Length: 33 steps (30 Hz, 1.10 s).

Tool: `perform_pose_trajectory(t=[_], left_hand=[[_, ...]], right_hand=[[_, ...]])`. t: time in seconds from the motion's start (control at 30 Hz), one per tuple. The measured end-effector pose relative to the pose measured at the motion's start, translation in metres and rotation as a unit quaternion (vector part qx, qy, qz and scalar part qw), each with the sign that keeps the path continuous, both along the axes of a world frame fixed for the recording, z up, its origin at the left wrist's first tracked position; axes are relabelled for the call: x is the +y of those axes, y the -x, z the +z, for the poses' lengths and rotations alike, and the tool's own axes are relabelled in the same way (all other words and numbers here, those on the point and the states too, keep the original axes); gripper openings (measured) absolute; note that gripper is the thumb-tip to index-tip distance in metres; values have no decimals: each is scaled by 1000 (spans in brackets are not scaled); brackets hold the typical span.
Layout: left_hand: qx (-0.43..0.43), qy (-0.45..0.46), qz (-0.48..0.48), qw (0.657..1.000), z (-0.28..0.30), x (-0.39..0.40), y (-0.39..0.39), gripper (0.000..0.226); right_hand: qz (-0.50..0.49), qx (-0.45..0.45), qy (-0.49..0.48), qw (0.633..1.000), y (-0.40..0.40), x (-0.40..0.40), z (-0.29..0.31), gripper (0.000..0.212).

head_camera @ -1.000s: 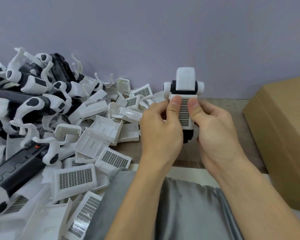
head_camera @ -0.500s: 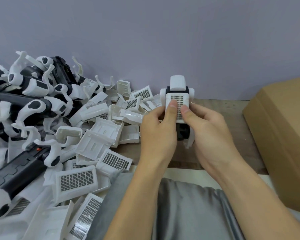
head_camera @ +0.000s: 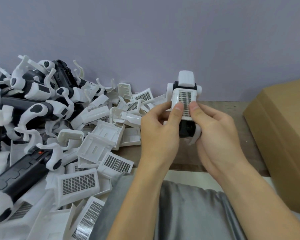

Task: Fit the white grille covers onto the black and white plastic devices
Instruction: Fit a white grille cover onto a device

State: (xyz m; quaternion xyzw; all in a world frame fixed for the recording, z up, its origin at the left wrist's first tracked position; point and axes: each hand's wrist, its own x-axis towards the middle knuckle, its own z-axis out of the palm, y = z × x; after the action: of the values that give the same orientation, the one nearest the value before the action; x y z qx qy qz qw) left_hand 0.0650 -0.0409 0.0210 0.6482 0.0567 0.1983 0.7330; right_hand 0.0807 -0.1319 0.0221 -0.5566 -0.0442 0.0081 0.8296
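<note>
Now, with both hands, left (head_camera: 160, 134) and right (head_camera: 215, 134), gripping the device (head_camera: 186, 80), thumbs should press the cover (head_camera: 184, 101) evenly until every edge sits flush.

**Room on the right, heap on the left**

The left half of the table (head_camera: 235, 110) is buried under a heap of loose grille covers (head_camera: 78, 184) and black and white devices (head_camera: 40, 110), stacked high against the wall (head_camera: 145, 40); nothing passes there without touching parts. The heap's near edge lies just beside the left hand (head_camera: 158, 135). Both hands, the right hand (head_camera: 215, 134) included, grip one device (head_camera: 184, 94) in the middle, blocking the centre. Bare wood shows between the right hand and the cardboard box (head_camera: 284, 135), an open lane to the wall. The box closes off the right side; what lies beyond it is probably hidden.
</note>
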Motion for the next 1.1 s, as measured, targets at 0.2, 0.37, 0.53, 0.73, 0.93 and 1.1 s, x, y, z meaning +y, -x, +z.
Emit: perform_pose_trajectory(t=[0.2,0.37,0.53,0.73,0.93,1.1], left_hand=[[-4,-31,10,999,-3,3,0,13],[14,25,-4,1000,-2,7,1,14],[17,10,16,1000,0,4,0,14],[55,100,-4,994,7,10,2,40],[68,256,-28,964,13,12,3,45],[51,274,-18,960,12,16,2,41]], right_hand=[[-28,-41,33,998,3,-1,3,14],[-55,-111,57,991,6,0,6,16],[-75,-219,177,957,12,2,8,33],[-37,-286,211,934,15,1,10,42],[-179,-264,175,932,11,2,9,30],[-70,-105,130,983,7,2,3,28]])
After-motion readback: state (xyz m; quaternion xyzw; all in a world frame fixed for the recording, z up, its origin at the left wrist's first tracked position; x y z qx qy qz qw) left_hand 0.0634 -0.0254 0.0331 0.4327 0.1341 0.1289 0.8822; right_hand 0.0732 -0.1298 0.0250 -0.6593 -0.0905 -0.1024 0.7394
